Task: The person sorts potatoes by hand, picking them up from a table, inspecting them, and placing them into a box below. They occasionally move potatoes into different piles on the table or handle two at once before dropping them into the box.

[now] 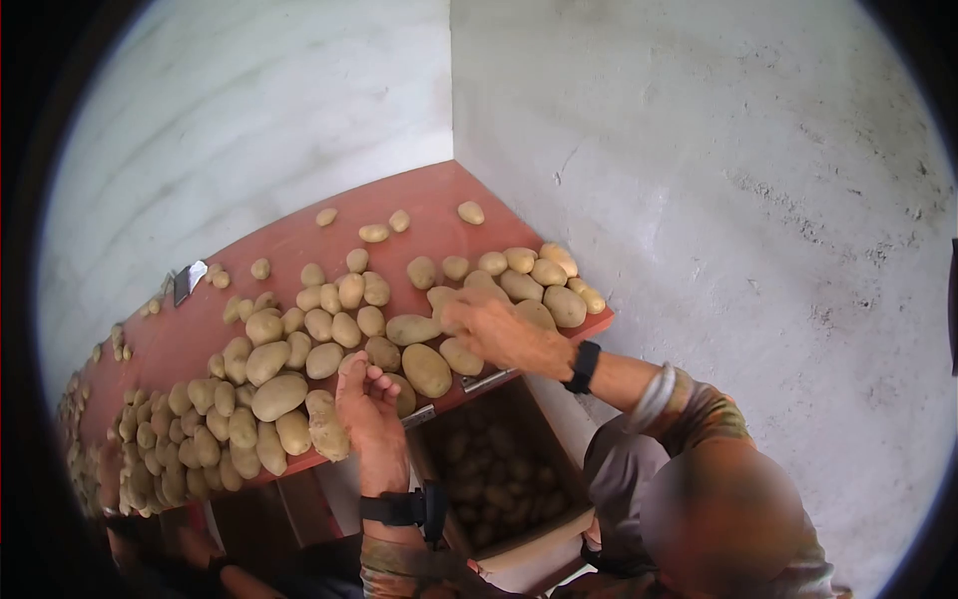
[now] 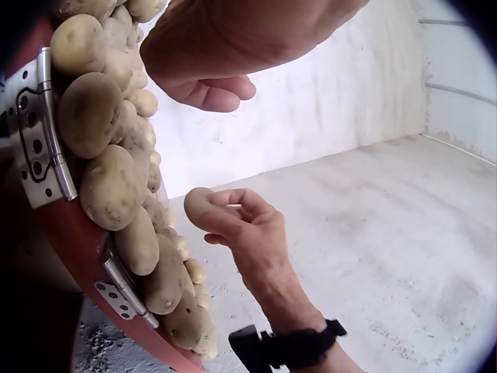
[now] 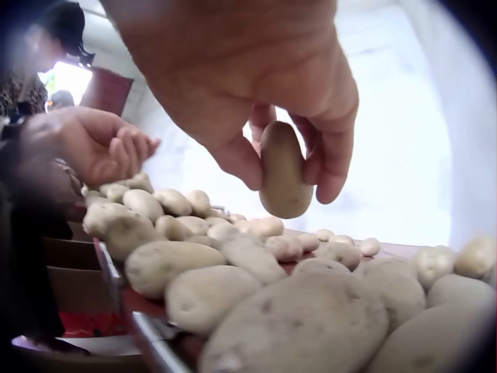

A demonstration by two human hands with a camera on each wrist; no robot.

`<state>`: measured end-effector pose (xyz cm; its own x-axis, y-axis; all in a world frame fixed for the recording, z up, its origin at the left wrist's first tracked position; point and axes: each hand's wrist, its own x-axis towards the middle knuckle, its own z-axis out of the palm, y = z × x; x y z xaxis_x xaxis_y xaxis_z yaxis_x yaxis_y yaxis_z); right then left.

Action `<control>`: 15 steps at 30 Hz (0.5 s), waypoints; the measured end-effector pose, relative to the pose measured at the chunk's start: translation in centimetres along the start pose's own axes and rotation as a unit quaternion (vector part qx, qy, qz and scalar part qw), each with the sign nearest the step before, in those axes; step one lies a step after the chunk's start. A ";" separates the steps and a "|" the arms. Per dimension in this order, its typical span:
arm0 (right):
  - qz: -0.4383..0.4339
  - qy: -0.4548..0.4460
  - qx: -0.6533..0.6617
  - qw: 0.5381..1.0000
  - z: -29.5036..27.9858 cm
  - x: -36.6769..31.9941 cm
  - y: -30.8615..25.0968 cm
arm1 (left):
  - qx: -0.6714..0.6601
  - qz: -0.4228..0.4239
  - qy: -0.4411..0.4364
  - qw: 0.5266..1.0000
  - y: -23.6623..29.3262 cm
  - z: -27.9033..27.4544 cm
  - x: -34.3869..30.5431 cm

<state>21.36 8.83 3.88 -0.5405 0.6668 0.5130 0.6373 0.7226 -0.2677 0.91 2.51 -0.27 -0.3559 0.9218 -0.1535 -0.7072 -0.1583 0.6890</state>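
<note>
1. One potato (image 3: 285, 171) was held upright by the person's right hand (image 1: 507, 334), pinched between thumb and fingers, in the air above the many others.
2. Close to it, to the person's left, hung the left hand (image 1: 371, 414), palm turned up, its fingers loosely curled with nothing in them, just beside the spread potatoes (image 1: 267, 361) at the front edge.
3. Those lay crowded along the red surface (image 1: 289, 240), big and small mixed; from where I stood, the heap looked thickest toward the person's left, with a few small ones scattered near the back.
4. Two metal hinges (image 1: 489, 382) sat along the front edge, and below them stood an open box (image 1: 544, 549) with more potatoes down inside, in shadow.
5. Each wrist wore a black band (image 1: 582, 366).
6. Pale, scuffed walls (image 1: 699, 200) met in a corner behind the surface.
7. Off to the person's left was another person (image 3: 58, 35) with dark hair.
</note>
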 end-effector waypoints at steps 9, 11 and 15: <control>-0.098 -0.165 0.083 0.978 0.4 -9.6 -5.2 | -0.008 0.005 0.008 1.000 -0.2 0.4 -0.3; -0.100 -0.268 0.059 0.956 1.2 -10.9 -4.7 | -0.008 0.004 0.012 1.000 -0.2 0.6 -0.4; -0.117 -0.273 0.060 0.953 0.7 -11.0 -4.3 | 0.002 0.004 0.003 1.000 -0.4 0.4 0.0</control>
<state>24.16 -1.51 -1.21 -0.8863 0.4566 0.0778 0.4146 0.8569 -0.3065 1.46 2.66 -0.31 -0.3660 0.9181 -0.1520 -0.7016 -0.1650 0.6932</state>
